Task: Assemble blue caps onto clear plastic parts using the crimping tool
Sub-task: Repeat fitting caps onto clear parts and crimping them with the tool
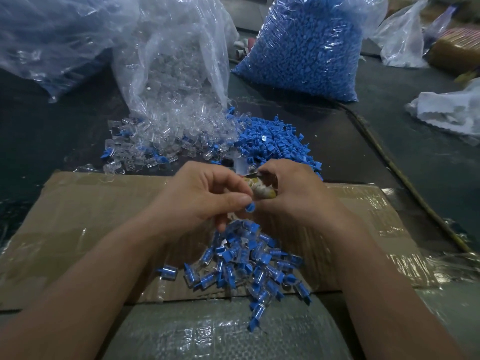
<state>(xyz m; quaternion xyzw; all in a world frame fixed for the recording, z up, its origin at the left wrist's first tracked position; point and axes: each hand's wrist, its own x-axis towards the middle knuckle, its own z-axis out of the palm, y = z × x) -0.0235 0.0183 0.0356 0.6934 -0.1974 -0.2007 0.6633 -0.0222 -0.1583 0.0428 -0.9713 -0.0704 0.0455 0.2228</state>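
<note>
Head view: far left, a crumpled clear plastic bag (52, 35) on the dark table (39, 131). Right of it, an open clear bag (168, 68) spills a heap of small clear plastic parts (161, 133) toward the near side. Near, a flat brown cardboard sheet with glossy tape (91, 203) lies under both hands. Above it the left hand (202, 196) pinches one small blue plastic cap (250, 207) between thumb and fingertips. Nearer, a pile of assembled clear parts with blue caps (244, 261) on the cardboard. The small crimping tool with yellowish wrapped handle (262, 190) sits just beside the cap; the right hand (293, 188) is curled round it. Just beyond, a loose heap of blue caps (275, 141); far behind, a full clear sack of blue caps (306, 48). Far right, crumpled white plastic (452, 113).
</note>
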